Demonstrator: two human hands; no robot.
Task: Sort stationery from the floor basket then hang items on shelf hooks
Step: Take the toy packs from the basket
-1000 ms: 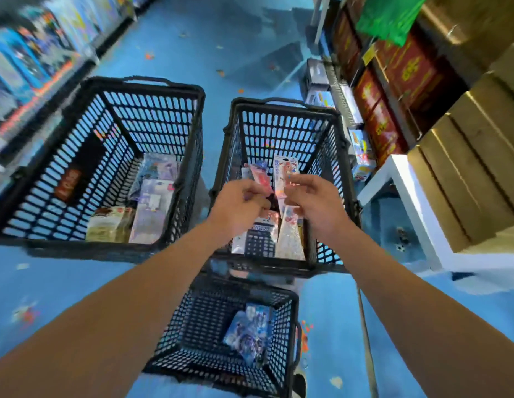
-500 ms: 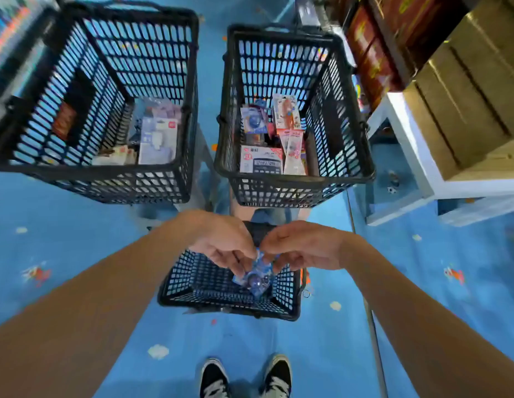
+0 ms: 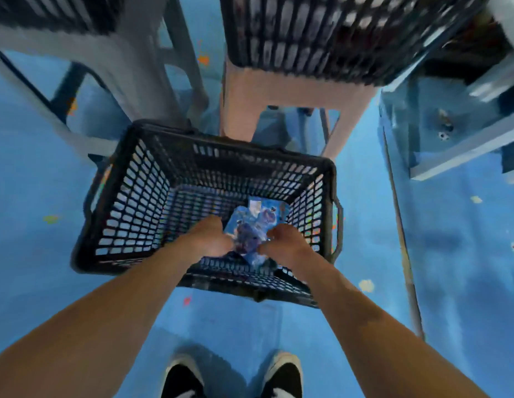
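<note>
Both grips dropped since 0.5 s ago: they were above the floor basket with the blue pack, and now they are down inside it. The view pitched down too, so the two raised baskets are cut off at the top edge. Far left: left raised basket sits on a grey stool, both badly smeared, contents not readable. Floor basket is black mesh, on the blue floor, just in front of both stools. Its left half shows only bare mesh. Left grip is inside the basket near the front wall, fingers curled down onto the pack's left edge. Pack lies on the basket bottom, right of centre, close to the right wall. It looks like more than one packet overlapping, but blur hides the count. Right grip is curled onto the pack's right edge, mirroring the left. Fingertips of both are hidden by blur. Black shoes at bottom centre, behind the basket. Right of centre: right raised basket on a pink stool. Far right: white shelf base, well apart from the floor basket.
</note>
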